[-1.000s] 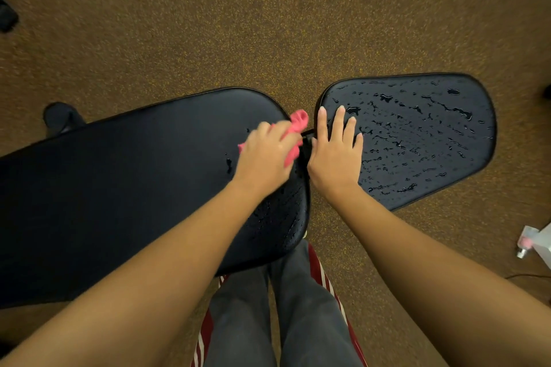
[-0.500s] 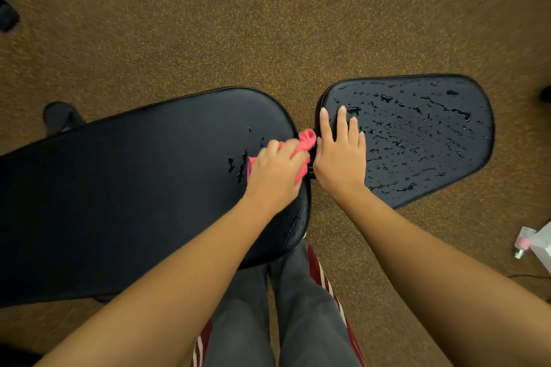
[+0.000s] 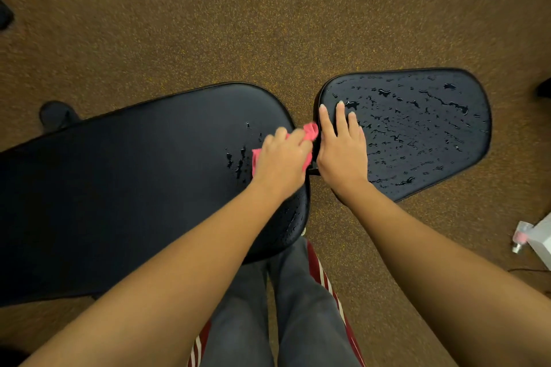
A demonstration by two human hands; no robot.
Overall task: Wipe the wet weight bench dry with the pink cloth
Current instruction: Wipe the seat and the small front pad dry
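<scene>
Pink cloth (image 3: 311,132) lies bunched under the left hand (image 3: 281,161), whose fingers curl over it and press it onto the right end of the weight bench's long pad (image 3: 134,188), just short of the gap between the pads. At 9 o'clock of the cloth a small cluster of water drops (image 3: 238,158) beads on the black surface. The right hand (image 3: 343,152) lies flat with straight fingers on the left edge of the seat pad (image 3: 417,128), holding nothing, just beside the left hand across the gap. Drops cover the seat pad out to its rim at 3 o'clock. Brown carpet (image 3: 268,24) surrounds both pads, wide open toward 12 o'clock. A dark bench foot (image 3: 56,116) shows at 9 o'clock, and a white object (image 3: 541,243), perhaps a box, sits at the 4 o'clock edge. Grey trousers (image 3: 298,307) stand close against the long pad at 6 o'clock.
</scene>
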